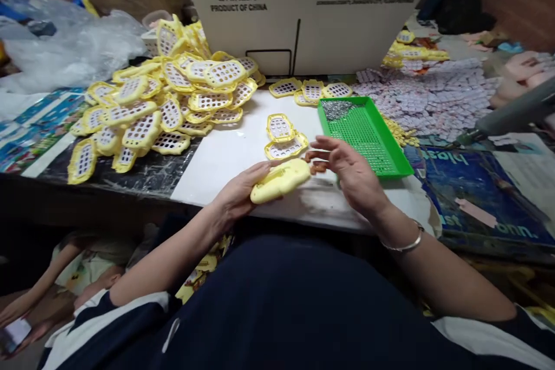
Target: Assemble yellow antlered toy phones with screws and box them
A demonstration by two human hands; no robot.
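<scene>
Centrally, your left hand (238, 191) grips the yellow shell (281, 180), mid-frame; your right hand (356, 179) is loosely curled by brown pieces (318, 167), pinching or not: cannot tell. Suggest steady left hold, light right fingertips. Green tray (359, 137), right of centre, likely limits elbow-room; yellow panels (134, 110) heap upper left.

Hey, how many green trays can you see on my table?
1: the green tray, just beyond the right hand. Others could be hidden under the clutter.
</scene>
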